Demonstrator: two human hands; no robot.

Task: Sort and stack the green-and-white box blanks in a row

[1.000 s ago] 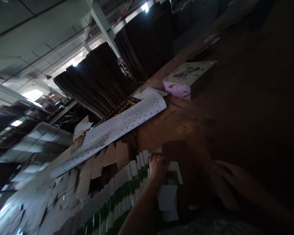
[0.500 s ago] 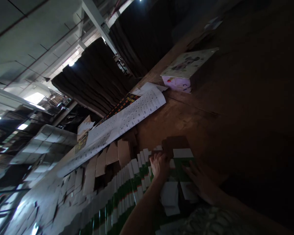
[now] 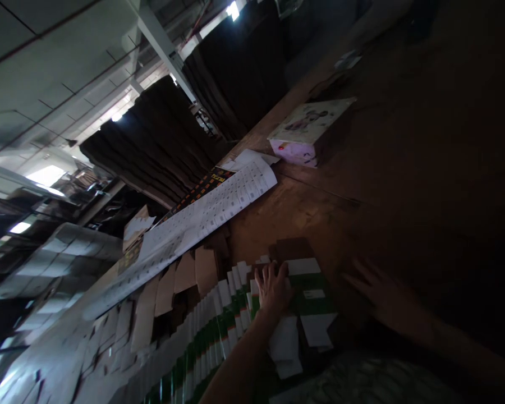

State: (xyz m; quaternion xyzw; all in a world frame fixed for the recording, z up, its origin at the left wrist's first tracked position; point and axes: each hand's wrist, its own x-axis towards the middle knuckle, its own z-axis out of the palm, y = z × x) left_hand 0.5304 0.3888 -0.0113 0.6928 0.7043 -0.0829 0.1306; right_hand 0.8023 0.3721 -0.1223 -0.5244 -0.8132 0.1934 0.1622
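Printed flat cartons (image 3: 315, 294), green and white with brown undersides, lie on the table at the lower middle. My left hand (image 3: 273, 289) rests on the left edge of the nearest carton, its fingers apart and slightly bent. A long overlapping row of similar folded cartons (image 3: 210, 328) runs from there to the lower left. To the right of the cartons, my right hand (image 3: 376, 294) is over the dark table with fingers stretched out and nothing in them. Deep shadow blurs its outline.
A long printed paper sheet (image 3: 210, 207) lies curled across the brown table (image 3: 294, 207). Behind it stands a pink box with a cartoon lid (image 3: 294, 151). Plain brown cardboard pieces (image 3: 206, 269) border the row. Tall dark stacks (image 3: 151, 140) rise beyond the table edge.
My right hand has come off the printed carton and moved right, uncovering its green face and white label. My left hand stays on the carton's left side. The view has shifted slightly.
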